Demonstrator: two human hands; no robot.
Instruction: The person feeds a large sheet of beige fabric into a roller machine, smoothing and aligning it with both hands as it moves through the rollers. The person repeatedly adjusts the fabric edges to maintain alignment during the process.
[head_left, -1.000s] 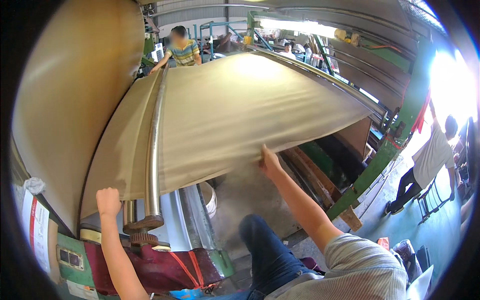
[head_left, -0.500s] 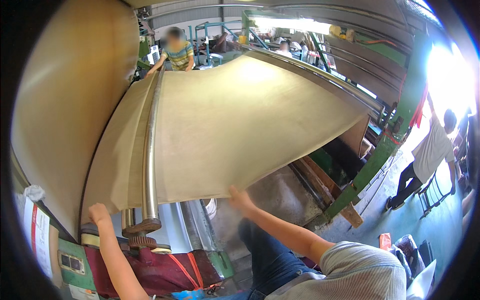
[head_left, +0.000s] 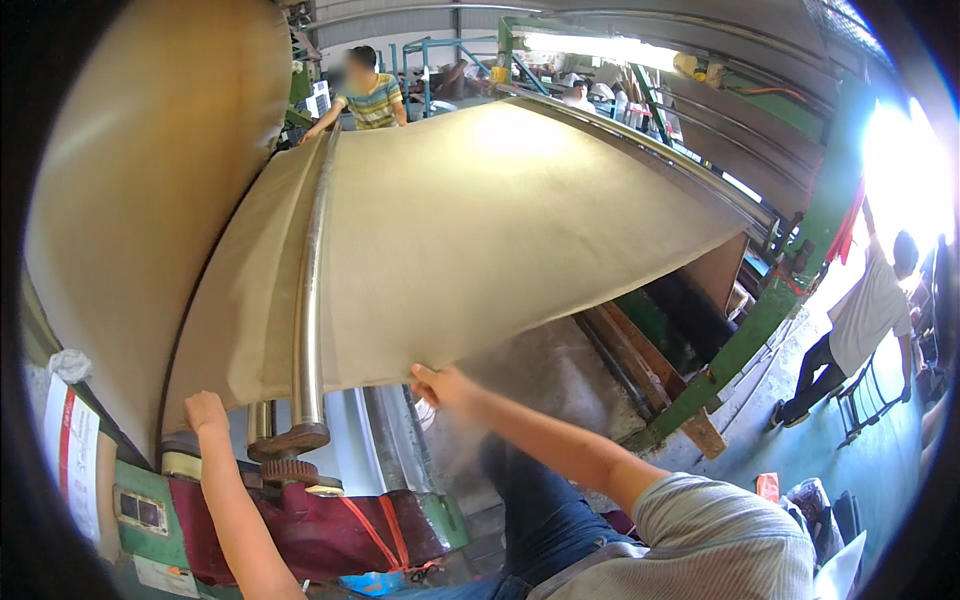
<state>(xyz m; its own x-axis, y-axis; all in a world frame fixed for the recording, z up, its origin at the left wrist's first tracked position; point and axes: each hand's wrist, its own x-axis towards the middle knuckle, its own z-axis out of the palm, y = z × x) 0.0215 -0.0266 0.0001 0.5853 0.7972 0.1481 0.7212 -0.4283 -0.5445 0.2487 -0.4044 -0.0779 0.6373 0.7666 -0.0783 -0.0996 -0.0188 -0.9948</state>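
A wide beige fabric sheet [head_left: 470, 230] stretches from a bar at the back right, under a shiny steel roller [head_left: 313, 290], toward a huge beige roll [head_left: 140, 210] on the left. My left hand [head_left: 206, 412] is closed on the sheet's near edge, left of the roller's end and close to the big roll. Right of the roller, my right hand [head_left: 442, 386] pinches the same edge, its fingers partly blurred. A second person [head_left: 375, 102] in a striped shirt stands at the far end of the roller, a hand at the sheet's far edge.
Below the roller's end sit a toothed gear [head_left: 290, 470] and a maroon cloth [head_left: 250, 530] with orange ties. A green machine post [head_left: 760, 320] slants up at the right. Beyond it, another person [head_left: 868, 310] stands with a hand cart [head_left: 868, 395].
My right hand has moved left along the sheet's near edge, closer to the roller. My left hand stays at the edge, nearly in place. The whole view has shifted slightly.
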